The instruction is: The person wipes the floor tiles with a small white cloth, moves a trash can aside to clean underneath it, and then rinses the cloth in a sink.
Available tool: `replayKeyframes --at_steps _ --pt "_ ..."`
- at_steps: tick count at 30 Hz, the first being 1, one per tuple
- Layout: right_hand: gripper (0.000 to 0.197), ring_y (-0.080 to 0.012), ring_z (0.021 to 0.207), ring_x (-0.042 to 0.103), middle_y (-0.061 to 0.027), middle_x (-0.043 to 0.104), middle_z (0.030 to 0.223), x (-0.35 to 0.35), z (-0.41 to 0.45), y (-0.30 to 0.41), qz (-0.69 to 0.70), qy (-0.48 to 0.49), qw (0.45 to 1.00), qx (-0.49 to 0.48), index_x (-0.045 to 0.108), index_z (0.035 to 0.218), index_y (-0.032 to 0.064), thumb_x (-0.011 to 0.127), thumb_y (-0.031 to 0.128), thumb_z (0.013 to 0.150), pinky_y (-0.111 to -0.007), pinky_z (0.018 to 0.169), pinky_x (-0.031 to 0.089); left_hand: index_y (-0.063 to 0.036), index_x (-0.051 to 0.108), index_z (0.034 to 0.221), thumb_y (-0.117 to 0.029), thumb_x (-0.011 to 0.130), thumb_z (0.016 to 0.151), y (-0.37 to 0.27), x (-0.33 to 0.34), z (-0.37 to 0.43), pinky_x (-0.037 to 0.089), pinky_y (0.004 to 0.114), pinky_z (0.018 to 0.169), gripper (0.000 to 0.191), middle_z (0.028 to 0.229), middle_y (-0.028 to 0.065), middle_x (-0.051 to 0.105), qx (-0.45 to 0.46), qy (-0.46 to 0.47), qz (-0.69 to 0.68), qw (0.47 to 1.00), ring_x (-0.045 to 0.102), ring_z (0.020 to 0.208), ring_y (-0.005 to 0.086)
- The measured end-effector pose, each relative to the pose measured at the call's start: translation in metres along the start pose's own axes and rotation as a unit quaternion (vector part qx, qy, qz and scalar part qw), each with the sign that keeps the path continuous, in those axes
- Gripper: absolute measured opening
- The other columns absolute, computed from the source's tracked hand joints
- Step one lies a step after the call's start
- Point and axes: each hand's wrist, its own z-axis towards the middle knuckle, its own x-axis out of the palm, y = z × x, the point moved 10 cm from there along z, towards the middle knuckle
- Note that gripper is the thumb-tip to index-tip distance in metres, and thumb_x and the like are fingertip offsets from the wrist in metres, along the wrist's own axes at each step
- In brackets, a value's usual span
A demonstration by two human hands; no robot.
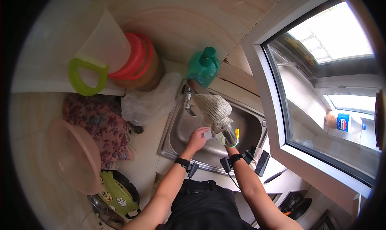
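Note:
In the head view my left hand (198, 137) is over the stainless steel sink (182, 145), its fingers reaching towards a pale, translucent item (211, 135) that I cannot make out. My right hand (231, 149) is mostly hidden behind the curved metal faucet spout (230, 136) and a light-green ring (223, 140), so its grip cannot be told. A knitted beige cloth (213, 108) is wrapped around the upper faucet pipe. Beside the spout stands a small yellow valve handle (237, 133). A chrome tap (188, 94) sits at the sink's back left corner.
A green plastic jug (204, 67) stands behind the sink. Left are a clear plastic bag (150, 104), a red-lidded container (140, 59) and a pink basin (75, 157). Dark cloths (261, 163) lie at the sink's right rim. The open window sash (279, 130) juts in at right.

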Motion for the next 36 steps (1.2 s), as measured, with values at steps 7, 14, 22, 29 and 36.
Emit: replayKeyframes --at_steps 7,14,22,29,36 --pt "0.044 -0.0273 0.097 0.069 -0.0139 0.072 0.113 0.077 -0.08 0.084 0.737 0.389 0.458 0.309 0.067 0.114 0.0015 0.06 0.041 0.097 -0.038 0.086 0.055 -0.0014 0.069 0.103 -0.002 0.052 0.076 -0.024 0.043 -0.027 0.051 0.045 0.093 0.031 0.113 0.0222 0.066 0.099 0.102 0.049 0.989 0.061 0.107 0.0417" --pt "0.053 -0.0323 0.115 0.064 -0.0181 0.064 0.127 0.046 -0.08 0.039 0.608 0.145 0.649 0.434 0.05 0.141 0.0045 0.045 0.042 0.104 -0.044 0.099 0.053 -0.001 0.067 0.105 -0.001 0.051 0.079 -0.031 0.049 -0.047 0.053 0.045 0.087 0.031 0.103 0.0232 0.07 0.206 0.182 -0.002 0.961 0.065 0.098 0.0416" --pt "0.05 -0.0338 0.128 0.055 -0.0116 0.049 0.147 0.015 -0.076 0.105 0.549 0.38 0.716 0.203 0.039 0.151 0.0195 0.05 0.032 0.104 -0.062 0.099 0.05 -0.0036 0.068 0.092 0.005 0.048 0.074 0.054 0.028 0.006 0.048 0.027 0.087 0.028 0.091 0.0071 0.066 0.051 0.063 -0.143 0.986 0.063 0.091 0.021" --pt "0.042 -0.0264 0.115 0.061 -0.0122 0.06 0.132 -0.001 -0.054 0.101 0.2 0.405 0.892 0.015 0.057 0.136 0.0092 0.063 0.013 0.095 -0.047 0.096 0.054 -0.0012 0.07 0.105 0.0 0.049 0.073 0.091 0.046 0.002 0.043 0.022 0.075 0.038 0.097 0.002 0.067 -0.158 0.111 -0.452 0.871 0.056 0.085 0.01" --pt "0.03 -0.0266 0.099 0.067 -0.015 0.066 0.116 -0.016 -0.023 0.083 0.27 0.2 0.935 -0.113 0.065 0.121 0.0051 0.053 0.018 0.096 -0.038 0.092 0.054 0.001 0.064 0.127 0.0 0.046 0.075 0.086 0.022 -0.001 0.042 0.021 0.072 0.056 0.102 0.0038 0.067 -0.113 -0.004 -0.46 0.881 0.053 0.08 0.0101"
